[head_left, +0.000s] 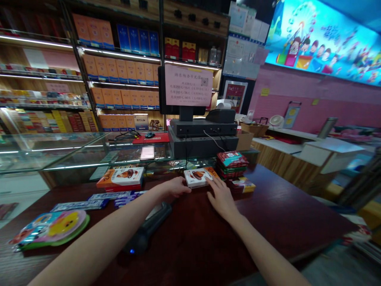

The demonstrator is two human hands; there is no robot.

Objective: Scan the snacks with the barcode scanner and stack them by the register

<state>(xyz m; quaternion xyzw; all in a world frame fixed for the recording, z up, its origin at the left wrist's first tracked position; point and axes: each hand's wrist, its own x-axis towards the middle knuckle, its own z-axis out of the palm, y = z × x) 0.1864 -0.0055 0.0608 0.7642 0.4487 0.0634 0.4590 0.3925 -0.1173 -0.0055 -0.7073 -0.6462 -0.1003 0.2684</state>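
Note:
A flat white and orange food box (196,177) with a picture of a brown dish lies on the dark red table between my hands. My left hand (175,186) is at its left end, fingers bent together against the near left corner. My right hand (222,196) rests its outstretched fingers on the right part of the box, thumb apart from it. Just right of the box stand a stack of red and green packets (232,163) and a yellow and purple packet (243,184). Under my left forearm lies a black handheld scanner (149,230) with a blue light.
Similar boxes (120,177) are stacked at the left. Blue and white packs (80,204) and a packaged colourful plate set (55,228) lie nearer. Behind are a glass counter (74,155), a cash register (205,133) with a paper sign, and stocked shelves (119,75).

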